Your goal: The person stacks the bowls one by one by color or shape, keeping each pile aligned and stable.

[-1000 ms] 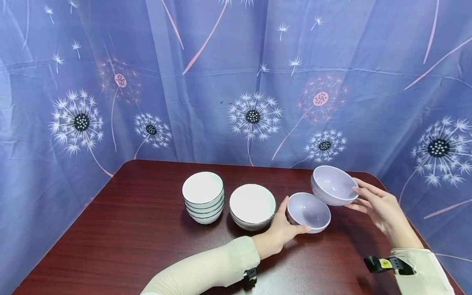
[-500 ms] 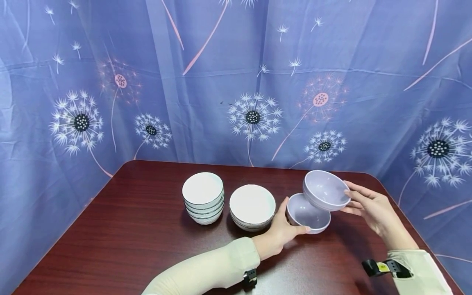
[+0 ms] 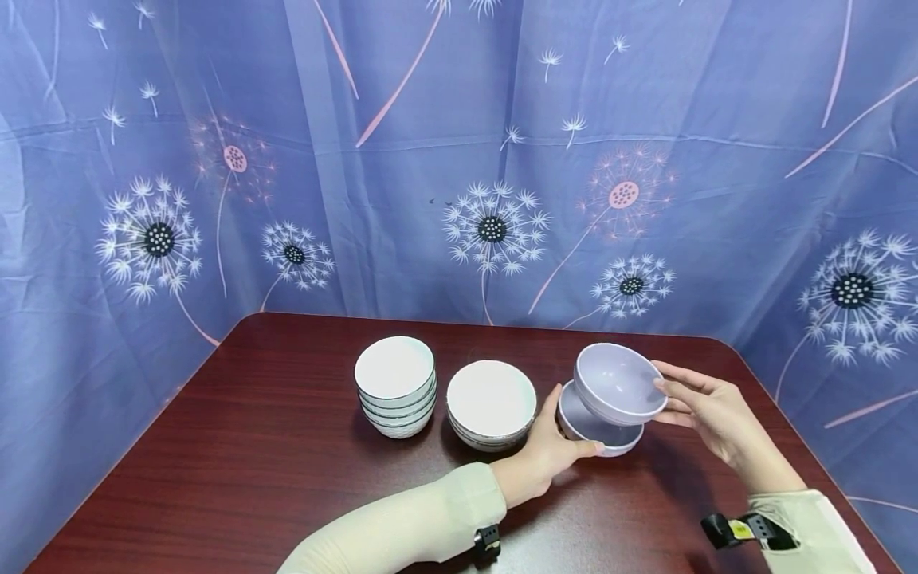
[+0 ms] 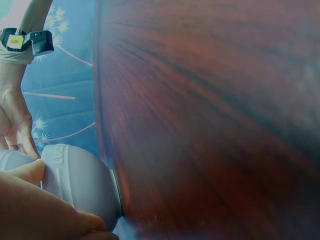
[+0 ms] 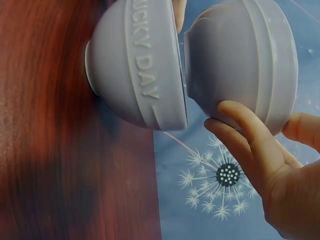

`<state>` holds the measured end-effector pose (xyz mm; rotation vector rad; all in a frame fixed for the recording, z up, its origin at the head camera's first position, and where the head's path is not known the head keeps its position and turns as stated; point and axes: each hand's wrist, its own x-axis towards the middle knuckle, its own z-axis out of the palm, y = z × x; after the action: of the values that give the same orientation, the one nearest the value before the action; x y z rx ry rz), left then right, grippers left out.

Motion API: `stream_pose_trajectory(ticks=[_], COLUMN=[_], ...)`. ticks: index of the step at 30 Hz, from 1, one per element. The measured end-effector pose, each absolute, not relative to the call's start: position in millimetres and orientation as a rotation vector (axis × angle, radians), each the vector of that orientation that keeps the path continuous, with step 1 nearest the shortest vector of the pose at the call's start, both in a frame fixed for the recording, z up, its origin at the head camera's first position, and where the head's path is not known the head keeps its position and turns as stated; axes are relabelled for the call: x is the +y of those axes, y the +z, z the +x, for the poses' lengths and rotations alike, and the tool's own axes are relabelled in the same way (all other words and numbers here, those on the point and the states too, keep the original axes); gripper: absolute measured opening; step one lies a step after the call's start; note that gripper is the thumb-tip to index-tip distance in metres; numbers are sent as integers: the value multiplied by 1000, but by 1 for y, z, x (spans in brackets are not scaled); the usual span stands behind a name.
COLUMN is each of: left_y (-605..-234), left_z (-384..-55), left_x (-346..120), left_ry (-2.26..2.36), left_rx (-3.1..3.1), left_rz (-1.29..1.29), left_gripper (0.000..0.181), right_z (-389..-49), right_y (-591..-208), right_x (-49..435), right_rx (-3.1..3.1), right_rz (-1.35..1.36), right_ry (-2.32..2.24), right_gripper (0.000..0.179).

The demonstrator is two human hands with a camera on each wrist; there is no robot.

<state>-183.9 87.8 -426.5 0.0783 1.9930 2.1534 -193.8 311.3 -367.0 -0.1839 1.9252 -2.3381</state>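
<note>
A lavender bowl point(image 3: 618, 438) stands upright on the table, raised letters reading "UCKY DAY" around its side in the right wrist view. My left hand point(image 3: 547, 456) holds this lower bowl, thumb on the near rim and fingers along its left side. Just above it hangs a second lavender bowl point(image 3: 618, 384), tilted slightly toward me. Its right side is pinched by my right hand point(image 3: 706, 408), thumb at the rim and fingers beneath the wall. In the right wrist view the upper bowl's base point(image 5: 200, 65) sits close over the lower bowl's mouth; whether they touch, I cannot tell.
Left of the lavender bowls is a short stack of white bowls point(image 3: 491, 399), close beside my left hand. A taller stack of dark-rimmed white bowls point(image 3: 394, 368) stands further left. The dark red wooden table point(image 3: 237, 430) meets a blue dandelion-print curtain point(image 3: 402, 175) behind.
My right hand has brought the upper lavender bowl left and down, from right of the lower bowl to over it. My left hand and the lower bowl stay in place.
</note>
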Motion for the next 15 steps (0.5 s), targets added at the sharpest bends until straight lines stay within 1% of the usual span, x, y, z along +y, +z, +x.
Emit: stream_pose_trajectory(ticks=[9, 15], left_y=[-426, -425], left_z=[-184, -183], left_x=[88, 88], left_ry=[2145, 2109], left_rx=[2016, 2057], left_rz=[84, 71], left_gripper=[98, 97], right_z=[-194, -194], right_y=[-370, -371], right_x=[304, 301], right_rx=[1963, 2024], right_rz=[-168, -105], right_ry=[-2292, -2248], right_gripper=[34, 34])
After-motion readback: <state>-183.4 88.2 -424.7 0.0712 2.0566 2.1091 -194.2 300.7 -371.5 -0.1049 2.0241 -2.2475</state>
